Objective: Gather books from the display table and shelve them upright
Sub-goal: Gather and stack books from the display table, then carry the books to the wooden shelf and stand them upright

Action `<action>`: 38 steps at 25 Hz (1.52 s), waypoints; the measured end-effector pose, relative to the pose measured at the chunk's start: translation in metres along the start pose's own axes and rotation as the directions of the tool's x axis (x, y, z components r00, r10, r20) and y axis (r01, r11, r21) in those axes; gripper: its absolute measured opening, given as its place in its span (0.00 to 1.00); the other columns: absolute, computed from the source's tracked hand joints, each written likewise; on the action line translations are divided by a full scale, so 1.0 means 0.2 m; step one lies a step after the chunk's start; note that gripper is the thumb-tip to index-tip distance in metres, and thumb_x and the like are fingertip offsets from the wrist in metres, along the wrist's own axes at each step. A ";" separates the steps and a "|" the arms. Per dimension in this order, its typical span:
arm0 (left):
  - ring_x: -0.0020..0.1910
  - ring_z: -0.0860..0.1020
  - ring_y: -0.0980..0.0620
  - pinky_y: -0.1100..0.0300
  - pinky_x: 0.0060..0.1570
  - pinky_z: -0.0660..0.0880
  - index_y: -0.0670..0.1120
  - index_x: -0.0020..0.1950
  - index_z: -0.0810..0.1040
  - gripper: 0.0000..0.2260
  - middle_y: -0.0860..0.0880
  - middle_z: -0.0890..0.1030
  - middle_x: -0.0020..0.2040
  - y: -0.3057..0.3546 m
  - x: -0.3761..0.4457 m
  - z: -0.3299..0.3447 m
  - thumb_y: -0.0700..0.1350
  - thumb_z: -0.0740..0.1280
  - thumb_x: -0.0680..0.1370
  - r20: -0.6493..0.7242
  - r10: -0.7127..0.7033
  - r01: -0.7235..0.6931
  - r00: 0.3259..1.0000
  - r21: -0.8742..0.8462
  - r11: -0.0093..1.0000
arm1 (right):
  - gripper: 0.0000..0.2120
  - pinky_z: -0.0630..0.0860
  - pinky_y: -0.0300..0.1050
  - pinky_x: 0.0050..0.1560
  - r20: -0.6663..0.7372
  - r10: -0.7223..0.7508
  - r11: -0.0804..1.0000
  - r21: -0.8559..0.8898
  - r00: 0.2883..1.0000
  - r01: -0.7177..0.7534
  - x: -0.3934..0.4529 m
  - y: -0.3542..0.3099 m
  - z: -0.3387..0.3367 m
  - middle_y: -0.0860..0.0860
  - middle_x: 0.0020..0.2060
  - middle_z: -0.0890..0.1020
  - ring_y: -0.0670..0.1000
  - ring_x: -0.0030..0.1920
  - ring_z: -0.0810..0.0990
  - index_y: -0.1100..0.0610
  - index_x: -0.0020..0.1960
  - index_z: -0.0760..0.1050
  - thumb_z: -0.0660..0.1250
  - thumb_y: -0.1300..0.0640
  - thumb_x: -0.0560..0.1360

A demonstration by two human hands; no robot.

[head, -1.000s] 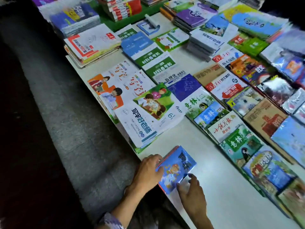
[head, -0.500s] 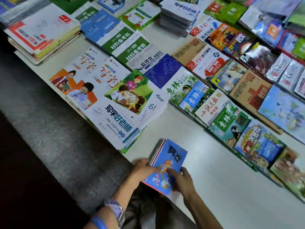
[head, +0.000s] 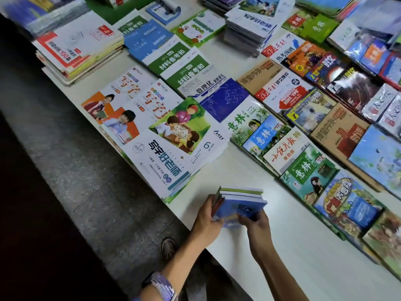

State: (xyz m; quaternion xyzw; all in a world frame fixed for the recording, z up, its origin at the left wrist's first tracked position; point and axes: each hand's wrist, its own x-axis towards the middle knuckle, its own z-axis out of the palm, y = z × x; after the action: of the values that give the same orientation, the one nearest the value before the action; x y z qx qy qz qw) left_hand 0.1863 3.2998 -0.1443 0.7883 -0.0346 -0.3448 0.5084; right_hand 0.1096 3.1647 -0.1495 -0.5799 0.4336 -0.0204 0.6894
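Observation:
A small stack of thin books with a blue cover on top is held over the near edge of the white display table. My left hand grips the stack's left side along the spines. My right hand holds its near right corner, fingers on the blue cover. The stack is tilted, far edge raised, showing green, white and blue page edges.
Rows of flat books cover the table: a white workbook pile just beyond the stack, green and blue magazines to the right, taller stacks at the back. Grey floor runs along the table's left side. My shoe shows below.
Both hands closed around the blue-topped stack and lifted its far edge off the table. The camera also shifted closer over the table.

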 end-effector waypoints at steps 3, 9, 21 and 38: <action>0.59 0.78 0.63 0.71 0.59 0.73 0.55 0.58 0.73 0.28 0.53 0.80 0.58 -0.02 0.00 0.00 0.25 0.66 0.68 -0.051 0.047 -0.050 0.998 -0.073 0.996 | 0.26 0.79 0.38 0.43 -0.001 -0.093 0.992 -0.091 0.996 0.093 -0.06 -0.01 0.03 0.50 0.48 0.85 0.51 0.48 0.81 0.47 0.56 0.78 0.64 0.74 0.68; 0.60 0.78 0.50 0.51 0.62 0.76 0.52 0.60 0.74 0.24 0.50 0.80 0.57 -0.06 -0.05 -0.02 0.35 0.66 0.67 -0.110 0.015 -0.030 0.994 -0.130 0.991 | 0.24 0.72 0.34 0.37 0.105 -0.234 0.962 -0.119 0.966 0.246 -0.11 -0.04 0.09 0.43 0.39 0.79 0.43 0.39 0.75 0.45 0.46 0.74 0.58 0.71 0.61; 0.66 0.73 0.51 0.58 0.65 0.71 0.49 0.68 0.69 0.21 0.51 0.74 0.63 -0.09 -0.09 -0.03 0.37 0.68 0.77 0.001 0.055 -0.055 0.999 0.100 0.994 | 0.21 0.75 0.31 0.45 0.208 -0.157 0.958 -0.207 0.965 0.200 -0.08 0.01 0.01 0.40 0.44 0.83 0.41 0.45 0.80 0.42 0.50 0.75 0.65 0.67 0.68; 0.48 0.86 0.51 0.50 0.49 0.82 0.52 0.56 0.81 0.21 0.51 0.87 0.50 0.15 -1.06 -0.96 0.53 0.75 0.64 -0.800 -0.132 -0.162 0.585 -0.275 0.948 | 0.16 0.83 0.47 0.47 0.832 -0.110 0.924 -0.116 0.543 0.365 -0.72 -0.66 1.17 0.54 0.51 0.87 0.50 0.47 0.87 0.54 0.57 0.77 0.76 0.63 0.72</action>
State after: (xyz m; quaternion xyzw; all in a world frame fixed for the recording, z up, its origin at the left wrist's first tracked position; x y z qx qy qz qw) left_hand 0.1453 3.5210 0.0366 0.7647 0.2502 0.0557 0.5912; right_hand 0.2281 3.3808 0.0303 -0.6675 -0.0161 0.2138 0.7131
